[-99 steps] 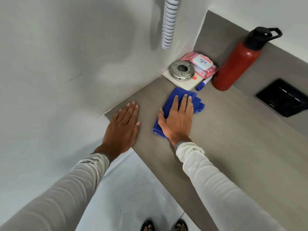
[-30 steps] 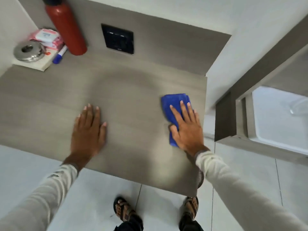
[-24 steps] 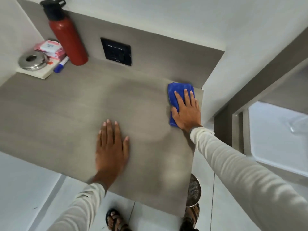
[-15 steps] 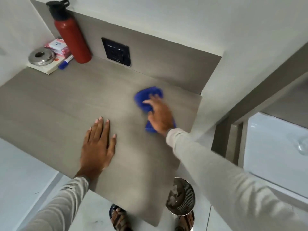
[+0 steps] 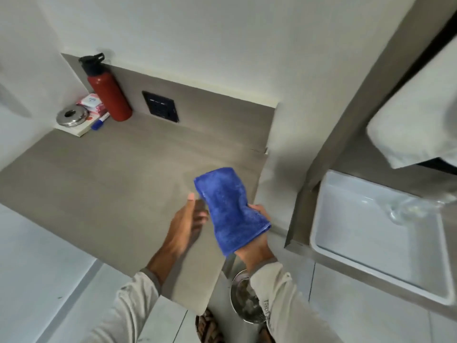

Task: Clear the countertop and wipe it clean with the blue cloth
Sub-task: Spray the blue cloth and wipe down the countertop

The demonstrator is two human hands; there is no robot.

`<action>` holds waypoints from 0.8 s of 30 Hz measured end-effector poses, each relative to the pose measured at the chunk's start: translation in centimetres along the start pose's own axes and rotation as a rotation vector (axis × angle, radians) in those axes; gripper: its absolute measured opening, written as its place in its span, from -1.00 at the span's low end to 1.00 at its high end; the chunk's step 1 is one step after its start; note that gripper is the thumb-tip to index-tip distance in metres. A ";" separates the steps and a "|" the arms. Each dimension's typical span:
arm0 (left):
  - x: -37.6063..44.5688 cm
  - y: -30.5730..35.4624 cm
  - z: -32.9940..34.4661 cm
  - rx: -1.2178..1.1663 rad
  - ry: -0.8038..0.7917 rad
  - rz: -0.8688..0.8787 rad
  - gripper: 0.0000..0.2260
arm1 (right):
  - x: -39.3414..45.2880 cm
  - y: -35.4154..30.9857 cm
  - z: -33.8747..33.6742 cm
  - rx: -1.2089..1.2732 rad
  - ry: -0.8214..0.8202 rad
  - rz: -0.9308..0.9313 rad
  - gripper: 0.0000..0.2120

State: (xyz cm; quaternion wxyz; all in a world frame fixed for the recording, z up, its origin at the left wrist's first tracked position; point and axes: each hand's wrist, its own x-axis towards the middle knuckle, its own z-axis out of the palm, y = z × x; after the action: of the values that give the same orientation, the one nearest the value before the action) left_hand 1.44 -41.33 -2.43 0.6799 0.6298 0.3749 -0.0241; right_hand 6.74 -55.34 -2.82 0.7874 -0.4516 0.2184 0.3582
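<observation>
Grey wood-grain worktop [image 5: 99,184] lies bare; our right hand [image 5: 254,246] grips the plush blue cloth [image 5: 227,209], left hand [image 5: 185,224] spread beside it.

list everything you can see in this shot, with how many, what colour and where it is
blue cloth: one, blue, held up above the countertop's right end
countertop: one, grey-brown, across the middle
water bottle: one, red with black cap, back left corner
metal dish: one, silver, on a white block left of the bottle
packet: one, pink and white, behind the dish
marker: one, blue and white, in front of the bottle
socket panel: one, black, on the backsplash
sink: one, white, at right
metal bin: one, silver, on the floor below
left hand: one, open, beside the cloth
right hand: one, gripping the cloth
</observation>
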 end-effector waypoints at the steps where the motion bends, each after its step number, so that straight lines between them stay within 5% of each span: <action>1: -0.9 0.8 1.8 0.011 -0.122 -0.065 -0.41 | -0.8 -0.8 -0.8 0.058 0.006 -0.060 -0.93; 4: -3.2 2.3 7.2 0.037 -0.401 -0.115 -0.49 | -3.0 -4.4 -3.4 0.282 -0.091 -0.156 -0.68; 6: -4.0 3.2 9.8 -0.021 -0.482 -0.099 -0.61 | -4.0 -7.0 -5.0 0.304 -0.145 -0.280 -0.68; 12: -5.7 4.5 17.0 0.002 -0.548 -0.029 -0.62 | -7.0 -14.4 -12.6 -0.056 -0.199 -0.404 -0.49; 18: -6.4 1.7 22.9 0.243 -0.580 0.059 -0.63 | -6.3 -17.4 -21.0 -0.250 0.244 -0.432 -0.48; 24: -5.1 0.5 26.6 0.542 -0.514 0.352 -0.67 | -4.9 -18.1 -24.8 -0.096 0.260 -0.412 -0.39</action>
State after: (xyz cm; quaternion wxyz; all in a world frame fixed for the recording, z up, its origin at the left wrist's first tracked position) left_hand 10.77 -66.75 -1.19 0.5547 0.8141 0.0595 -0.1616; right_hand 16.86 -84.73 -1.79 0.7868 -0.5657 0.2040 0.1392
